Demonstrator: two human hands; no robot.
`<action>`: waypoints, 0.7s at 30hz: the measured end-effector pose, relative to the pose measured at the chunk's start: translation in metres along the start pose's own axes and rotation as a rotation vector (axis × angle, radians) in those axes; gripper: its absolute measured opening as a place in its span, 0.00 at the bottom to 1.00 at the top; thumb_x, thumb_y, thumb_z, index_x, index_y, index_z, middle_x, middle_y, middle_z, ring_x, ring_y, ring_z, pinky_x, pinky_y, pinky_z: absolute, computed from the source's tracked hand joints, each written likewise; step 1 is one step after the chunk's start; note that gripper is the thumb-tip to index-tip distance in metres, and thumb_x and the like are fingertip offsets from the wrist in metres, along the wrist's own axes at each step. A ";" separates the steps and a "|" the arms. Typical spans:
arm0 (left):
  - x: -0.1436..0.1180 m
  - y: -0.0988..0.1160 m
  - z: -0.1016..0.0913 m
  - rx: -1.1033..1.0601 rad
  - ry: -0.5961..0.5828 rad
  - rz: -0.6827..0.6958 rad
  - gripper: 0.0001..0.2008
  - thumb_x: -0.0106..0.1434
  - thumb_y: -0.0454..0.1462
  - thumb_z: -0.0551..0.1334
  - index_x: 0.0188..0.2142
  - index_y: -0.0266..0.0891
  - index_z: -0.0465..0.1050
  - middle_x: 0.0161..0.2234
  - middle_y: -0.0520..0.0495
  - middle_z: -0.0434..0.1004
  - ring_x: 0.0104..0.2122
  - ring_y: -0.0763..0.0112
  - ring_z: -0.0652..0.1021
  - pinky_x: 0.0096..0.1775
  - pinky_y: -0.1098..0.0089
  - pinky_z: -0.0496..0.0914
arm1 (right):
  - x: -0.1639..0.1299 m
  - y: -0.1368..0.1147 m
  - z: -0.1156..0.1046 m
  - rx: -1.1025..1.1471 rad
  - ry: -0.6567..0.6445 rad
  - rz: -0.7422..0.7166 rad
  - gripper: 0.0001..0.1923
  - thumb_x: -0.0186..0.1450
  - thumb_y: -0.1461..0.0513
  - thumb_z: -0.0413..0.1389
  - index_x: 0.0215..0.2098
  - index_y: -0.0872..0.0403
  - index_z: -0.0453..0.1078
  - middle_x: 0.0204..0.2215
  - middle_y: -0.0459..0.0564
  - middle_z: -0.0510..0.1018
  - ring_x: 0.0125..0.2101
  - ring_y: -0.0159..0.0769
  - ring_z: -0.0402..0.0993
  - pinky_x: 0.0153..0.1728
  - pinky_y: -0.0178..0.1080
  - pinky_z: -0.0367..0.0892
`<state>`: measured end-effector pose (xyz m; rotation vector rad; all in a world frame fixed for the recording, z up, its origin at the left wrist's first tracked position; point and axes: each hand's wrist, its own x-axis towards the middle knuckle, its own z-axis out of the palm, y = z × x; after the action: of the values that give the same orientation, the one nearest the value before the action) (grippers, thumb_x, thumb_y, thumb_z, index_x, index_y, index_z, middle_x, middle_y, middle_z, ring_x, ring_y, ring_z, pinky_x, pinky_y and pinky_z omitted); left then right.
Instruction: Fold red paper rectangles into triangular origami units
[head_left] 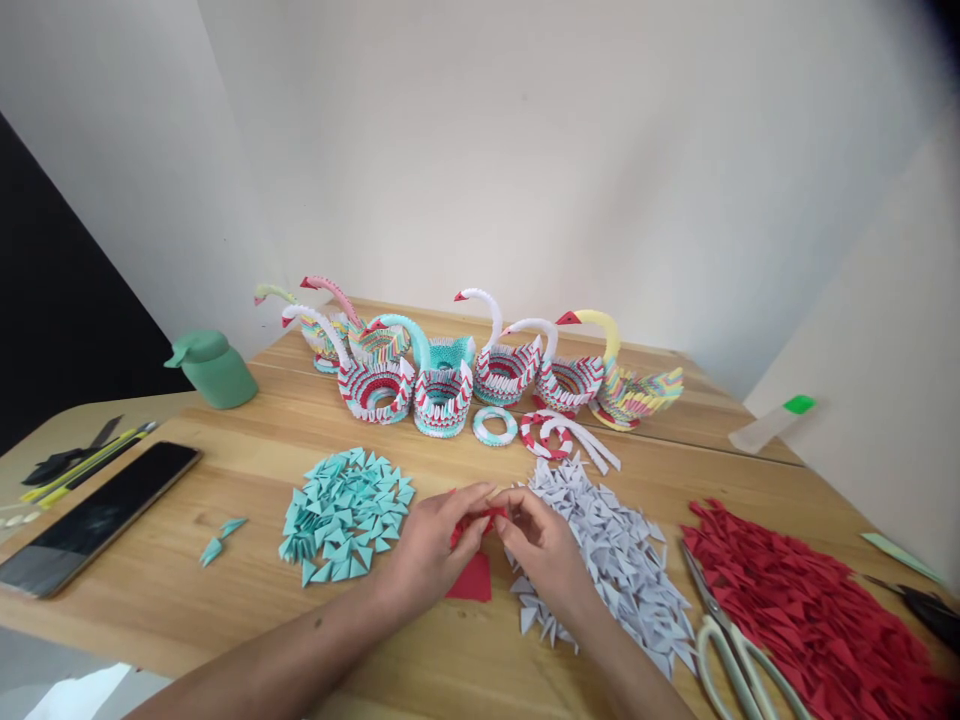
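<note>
While I am looking down at the wooden table [187,600] through the head camera, I am pinching a small red paper piece [480,520] between both sets of fingertips, just above the tabletop near its front edge. My left hand [433,545] is closing thumb and forefinger on the piece's left end, and my right hand [541,540] is gripping its right end, so both are grasping the same bit of paper. A flat red paper square [471,578] is lying on the table right under my hands. I judge that I am folding one red unit, partway through the creasing. The next move is calling for a firm, even press along the fold while keeping the edges lined up.

To my left the pile of teal folded triangles [345,512] is lying near my left hand; the heap of white triangles [615,545] is touching my right wrist, and the red triangles [795,590] are spreading farther right, with scissors [731,640] between the two heaps. Paper swans [450,370] are standing in a row behind.
</note>
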<state>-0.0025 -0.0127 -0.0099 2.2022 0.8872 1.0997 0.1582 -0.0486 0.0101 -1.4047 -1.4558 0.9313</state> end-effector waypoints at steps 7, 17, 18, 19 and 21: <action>0.002 0.007 -0.001 0.222 -0.016 0.160 0.15 0.66 0.33 0.54 0.51 0.43 0.68 0.41 0.44 0.79 0.38 0.65 0.78 0.41 0.67 0.72 | -0.003 -0.003 0.004 -0.088 0.069 -0.102 0.05 0.59 0.66 0.51 0.30 0.52 0.67 0.28 0.45 0.76 0.30 0.35 0.72 0.34 0.36 0.67; -0.002 0.009 0.005 0.116 -0.033 0.040 0.26 0.61 0.28 0.55 0.58 0.44 0.60 0.45 0.44 0.77 0.42 0.65 0.77 0.44 0.66 0.72 | -0.007 -0.002 0.011 -0.273 0.159 -0.211 0.06 0.59 0.68 0.49 0.33 0.51 0.64 0.28 0.46 0.74 0.30 0.36 0.71 0.34 0.37 0.66; -0.002 0.009 0.005 0.107 -0.033 0.035 0.27 0.61 0.27 0.54 0.59 0.45 0.59 0.46 0.44 0.76 0.42 0.65 0.77 0.44 0.66 0.72 | -0.007 -0.002 0.011 -0.285 0.159 -0.214 0.06 0.59 0.68 0.49 0.33 0.51 0.64 0.29 0.46 0.74 0.30 0.36 0.71 0.34 0.37 0.66; -0.003 0.009 0.005 0.103 -0.037 0.034 0.28 0.60 0.26 0.54 0.59 0.45 0.58 0.46 0.44 0.76 0.42 0.65 0.77 0.43 0.66 0.72 | -0.007 -0.002 0.011 -0.298 0.161 -0.216 0.06 0.59 0.67 0.49 0.33 0.51 0.64 0.29 0.46 0.74 0.30 0.36 0.71 0.34 0.37 0.66; -0.003 0.010 0.005 0.104 -0.054 0.042 0.28 0.60 0.26 0.53 0.60 0.44 0.57 0.46 0.43 0.75 0.42 0.64 0.77 0.42 0.66 0.73 | -0.007 -0.003 0.012 -0.324 0.173 -0.214 0.05 0.60 0.67 0.50 0.33 0.51 0.64 0.28 0.46 0.74 0.29 0.36 0.71 0.33 0.37 0.66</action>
<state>0.0035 -0.0219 -0.0070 2.3339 0.8972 1.0288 0.1461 -0.0555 0.0082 -1.4815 -1.6363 0.4411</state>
